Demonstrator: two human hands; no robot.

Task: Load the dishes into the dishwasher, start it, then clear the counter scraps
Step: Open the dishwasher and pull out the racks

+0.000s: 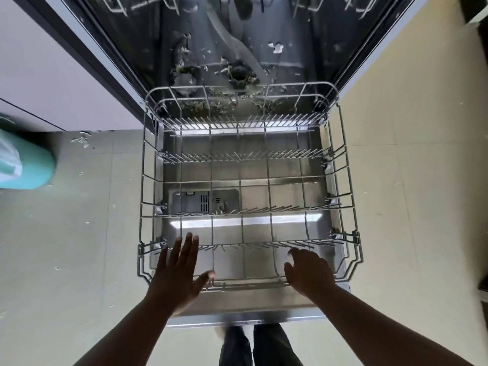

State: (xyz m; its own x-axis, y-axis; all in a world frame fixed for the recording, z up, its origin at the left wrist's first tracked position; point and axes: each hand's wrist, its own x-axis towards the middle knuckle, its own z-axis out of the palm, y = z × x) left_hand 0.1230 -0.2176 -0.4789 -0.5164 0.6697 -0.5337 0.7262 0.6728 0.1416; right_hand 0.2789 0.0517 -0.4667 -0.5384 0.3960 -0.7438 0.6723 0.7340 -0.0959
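1. We read no brand or writing anywhere.
2. Our left hand (177,273) hovers flat, fingers released, over the grey wire dishwasher rack (248,180), pulled out over the open steel door (245,310).
3. Our right hand (307,272) curls its fingers around the rack's front rim.

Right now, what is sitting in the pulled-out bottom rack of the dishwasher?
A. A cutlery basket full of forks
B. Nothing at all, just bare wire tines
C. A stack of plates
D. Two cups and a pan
B. The lower rack shows only its wire tines, with the open door's steel panel visible through them; no dish is loaded yet.
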